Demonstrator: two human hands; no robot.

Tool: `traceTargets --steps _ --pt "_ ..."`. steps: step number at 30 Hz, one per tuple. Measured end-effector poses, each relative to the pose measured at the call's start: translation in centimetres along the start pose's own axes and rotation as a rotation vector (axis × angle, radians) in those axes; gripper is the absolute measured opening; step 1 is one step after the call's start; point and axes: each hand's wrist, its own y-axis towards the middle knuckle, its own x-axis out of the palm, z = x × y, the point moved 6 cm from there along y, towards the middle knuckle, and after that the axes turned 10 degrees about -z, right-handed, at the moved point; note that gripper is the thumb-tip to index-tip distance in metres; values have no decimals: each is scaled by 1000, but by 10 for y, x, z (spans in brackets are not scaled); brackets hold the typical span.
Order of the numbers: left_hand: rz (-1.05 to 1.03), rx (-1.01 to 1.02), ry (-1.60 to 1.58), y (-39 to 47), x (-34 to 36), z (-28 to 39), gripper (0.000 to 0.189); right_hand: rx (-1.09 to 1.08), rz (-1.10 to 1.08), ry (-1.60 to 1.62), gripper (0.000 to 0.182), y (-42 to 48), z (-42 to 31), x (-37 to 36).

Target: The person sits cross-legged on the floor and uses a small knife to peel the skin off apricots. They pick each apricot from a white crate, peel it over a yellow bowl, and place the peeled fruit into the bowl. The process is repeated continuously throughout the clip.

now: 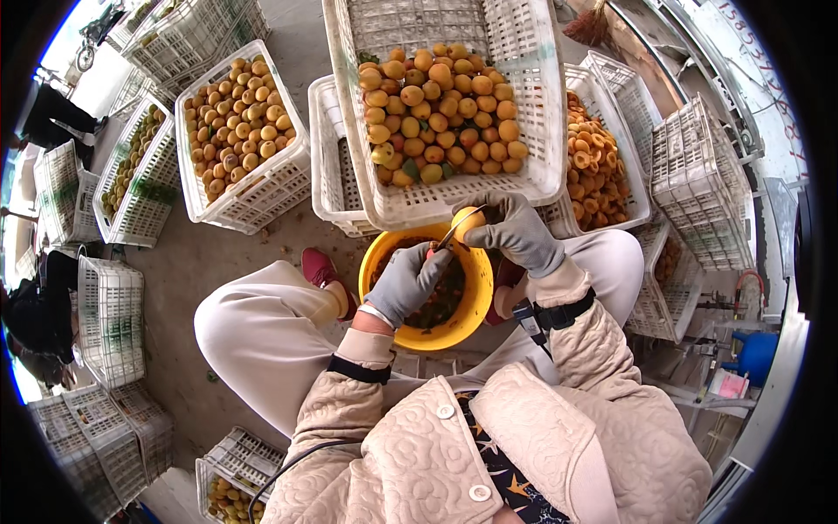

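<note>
My left hand, in a grey glove, grips the red handle of a small knife. Its blade lies against an apricot. That fruit is pinched between the fingers of my right hand, also gloved in grey. Below both hands a yellow bucket stands between my feet with dark scraps and pits inside. Just beyond it, a tilted white plastic crate holds whole apricots. Whether the blade has cut into the fruit cannot be made out.
To the right is a crate of halved apricots; stacked crates stand beyond it. Another crate of whole apricots sits at the left. Two people are partly visible at the left rim. A broom lies at the top right.
</note>
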Motion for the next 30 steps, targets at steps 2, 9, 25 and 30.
traceTargets --steps 2,9,25,30 --pt "14 -3 75 -3 -1 -9 51 64 -41 -88 41 -3 -7 2" --pt "-61 -146 488 -4 -3 5 50 276 -124 -853 45 -3 -4 0" --pt "181 -133 277 -7 -42 21 39 162 191 -777 32 -4 10 10" --pt "312 206 174 1 -18 44 45 8 -174 514 35 6 41 39"
